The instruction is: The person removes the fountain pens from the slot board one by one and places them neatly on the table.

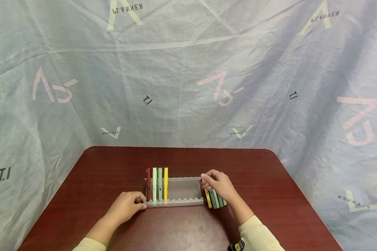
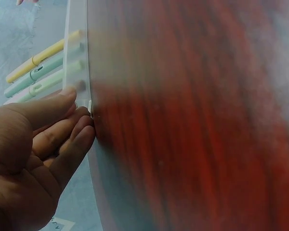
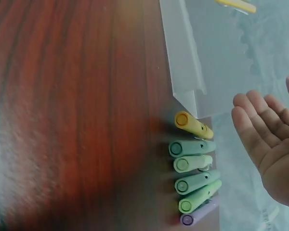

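A clear plastic pen tray (image 1: 185, 201) with notched rails lies across the table. Toward its left end, a dark red pen (image 1: 149, 184), a pale green pen (image 1: 154, 184), a teal pen (image 1: 160, 184) and a yellow pen (image 1: 165, 184) stand side by side in the notches. My left hand (image 1: 125, 206) grips the tray's front left corner between thumb and fingers. Over the tray's right end hovers my right hand (image 1: 219, 184), with nothing between its loosely bent fingers. Below it lies a row of loose pens (image 3: 195, 147), yellow, greens and a purple one.
The dark red wooden table (image 1: 176, 230) has rounded far corners. Grey printed cloth (image 1: 182, 87) hangs behind it and along both sides. A black device (image 1: 236, 245) sits by the right sleeve at the bottom of the head view.
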A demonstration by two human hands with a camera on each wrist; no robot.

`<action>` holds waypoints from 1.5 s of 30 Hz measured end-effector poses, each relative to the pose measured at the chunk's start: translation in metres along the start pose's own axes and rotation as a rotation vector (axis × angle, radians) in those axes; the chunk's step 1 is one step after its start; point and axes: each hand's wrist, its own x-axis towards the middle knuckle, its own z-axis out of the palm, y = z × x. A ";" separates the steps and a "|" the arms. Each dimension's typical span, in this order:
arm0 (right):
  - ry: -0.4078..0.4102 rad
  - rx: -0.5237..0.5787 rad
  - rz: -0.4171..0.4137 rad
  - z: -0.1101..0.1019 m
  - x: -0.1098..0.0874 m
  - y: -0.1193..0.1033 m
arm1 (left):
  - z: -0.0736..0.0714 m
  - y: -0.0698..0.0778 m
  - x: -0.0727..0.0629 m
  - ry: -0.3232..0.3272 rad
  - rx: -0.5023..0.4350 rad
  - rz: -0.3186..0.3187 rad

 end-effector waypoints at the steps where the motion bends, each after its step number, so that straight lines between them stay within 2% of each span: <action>1: -0.003 0.009 -0.001 0.001 0.000 0.001 | 0.000 0.000 0.000 0.000 -0.001 -0.002; 4: -0.065 0.031 -0.017 0.008 0.000 0.000 | -0.002 0.001 0.000 0.001 -0.001 -0.009; 8: -0.149 -0.014 -0.030 0.023 -0.001 -0.005 | -0.002 0.000 0.000 0.002 0.010 -0.008; 12: -0.176 -0.099 -0.045 0.043 0.000 -0.012 | 0.000 -0.001 0.001 0.004 0.014 0.004; 16: -0.191 -0.110 -0.045 0.065 0.004 -0.017 | 0.002 -0.001 0.002 0.003 0.013 0.002; 22: -0.152 -0.139 -0.029 0.099 0.010 -0.023 | 0.002 0.000 0.000 0.001 0.018 0.011; 27: -0.108 -0.175 -0.016 0.118 0.015 -0.026 | 0.001 0.001 -0.001 0.010 0.017 0.023; 36: -0.078 -0.147 -0.002 0.131 0.018 -0.027 | 0.002 0.000 0.000 0.021 0.019 0.042; 45: -0.048 -0.110 -0.016 0.132 0.017 -0.027 | 0.003 0.000 0.001 0.033 0.024 0.053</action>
